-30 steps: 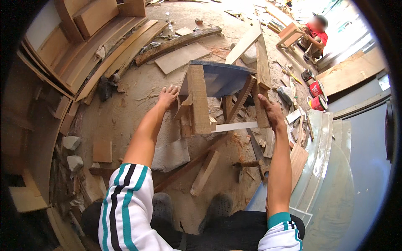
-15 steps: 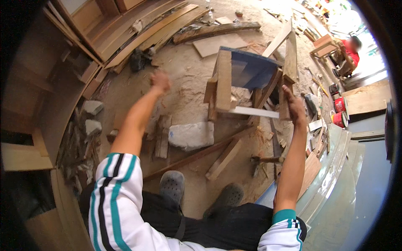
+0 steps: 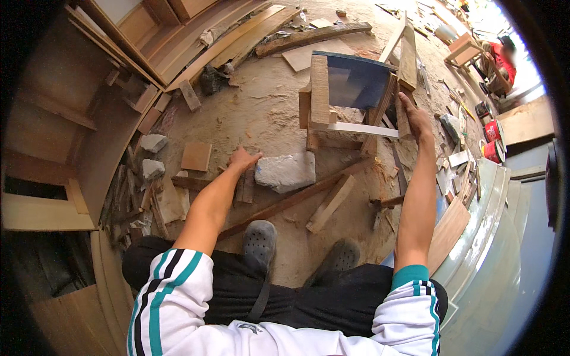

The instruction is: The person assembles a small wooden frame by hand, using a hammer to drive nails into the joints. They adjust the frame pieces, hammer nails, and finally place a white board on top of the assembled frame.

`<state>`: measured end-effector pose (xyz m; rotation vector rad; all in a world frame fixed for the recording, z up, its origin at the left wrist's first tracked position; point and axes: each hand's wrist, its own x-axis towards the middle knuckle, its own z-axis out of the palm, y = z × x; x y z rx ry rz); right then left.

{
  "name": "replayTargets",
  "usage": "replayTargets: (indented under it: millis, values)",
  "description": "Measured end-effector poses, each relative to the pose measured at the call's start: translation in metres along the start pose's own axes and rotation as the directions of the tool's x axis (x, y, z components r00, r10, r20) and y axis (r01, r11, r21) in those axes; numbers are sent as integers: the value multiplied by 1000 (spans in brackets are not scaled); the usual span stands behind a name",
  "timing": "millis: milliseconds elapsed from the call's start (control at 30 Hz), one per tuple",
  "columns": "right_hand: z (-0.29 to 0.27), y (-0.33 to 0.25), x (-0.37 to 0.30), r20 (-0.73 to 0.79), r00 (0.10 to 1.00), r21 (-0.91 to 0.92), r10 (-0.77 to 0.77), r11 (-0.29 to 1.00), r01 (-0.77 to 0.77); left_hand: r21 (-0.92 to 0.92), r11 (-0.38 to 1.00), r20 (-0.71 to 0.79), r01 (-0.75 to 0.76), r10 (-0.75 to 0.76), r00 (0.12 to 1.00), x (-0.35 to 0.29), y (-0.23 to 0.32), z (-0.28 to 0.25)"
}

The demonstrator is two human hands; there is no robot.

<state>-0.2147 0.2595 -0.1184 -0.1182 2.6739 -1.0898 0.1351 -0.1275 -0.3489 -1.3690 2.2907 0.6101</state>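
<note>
My right hand [image 3: 417, 120] grips a leg of a small wooden stool frame [image 3: 320, 89], thumb along the wood and the other fingers partly hidden. The frame has a dark blue panel [image 3: 356, 82] and a pale crossbar [image 3: 359, 129] low on the near side. My left hand [image 3: 242, 159] reaches down over a short wooden block [image 3: 244, 188], its fingers stretched toward the left end of a whitish stone slab [image 3: 286, 172]. Whether the fingertips touch the block or the slab I cannot tell.
A long thin batten [image 3: 291, 200] and a short offcut [image 3: 331, 203] lie before my feet. Wooden cabinets [image 3: 89, 124] stand at left, glass sheets [image 3: 475, 237] at right. Red cans [image 3: 493, 151] stand far right, where a person in red [image 3: 503, 66] sits.
My left hand has come down and nearer, from above the bare ground to the block beside the slab. My right hand stays on the frame, which appears slightly higher and tilted differently.
</note>
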Motion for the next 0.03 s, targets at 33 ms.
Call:
replayTargets:
  millis: [33]
  values:
    - [1, 4, 6, 14, 1000, 2, -9, 1000, 9, 33, 999, 74, 36, -38, 997, 8, -2, 1]
